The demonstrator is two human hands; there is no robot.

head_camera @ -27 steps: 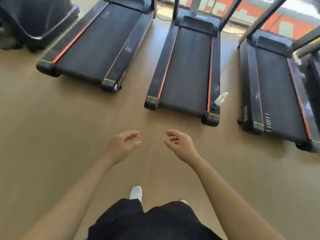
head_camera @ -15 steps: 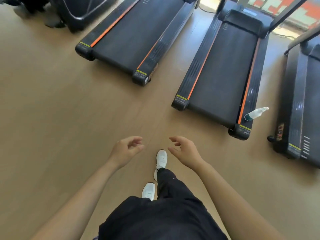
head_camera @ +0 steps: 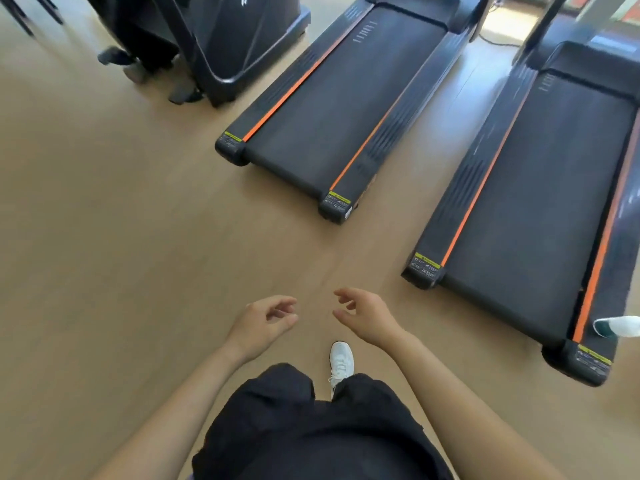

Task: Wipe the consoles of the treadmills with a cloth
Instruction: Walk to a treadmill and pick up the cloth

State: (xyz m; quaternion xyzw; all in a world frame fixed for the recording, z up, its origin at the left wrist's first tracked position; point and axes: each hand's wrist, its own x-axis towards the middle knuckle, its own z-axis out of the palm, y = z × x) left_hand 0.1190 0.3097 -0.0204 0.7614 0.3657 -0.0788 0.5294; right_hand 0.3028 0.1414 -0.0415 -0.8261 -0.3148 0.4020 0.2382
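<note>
Two black treadmills with orange stripes lie ahead on the wooden floor: one treadmill (head_camera: 343, 98) at centre, another treadmill (head_camera: 540, 209) at right. Their consoles are out of view above the frame. No cloth is visible. My left hand (head_camera: 259, 323) and my right hand (head_camera: 367, 317) hover side by side over the floor, short of the treadmills' rear ends, fingers loosely curled and holding nothing. A white spray bottle (head_camera: 620, 326) lies on the right treadmill's rear right side rail, cut off by the frame edge.
A large black exercise machine (head_camera: 235, 39) stands at the back left, with another person's feet (head_camera: 135, 69) beside it. A cable (head_camera: 498, 41) runs on the floor between the treadmills' front ends. My white shoe (head_camera: 341, 362) steps forward on the floor.
The view has swung left: the treadmills and bottle slid rightward in the frame, the third treadmill left it, and the black machine came in. My hands stay empty in front of me.
</note>
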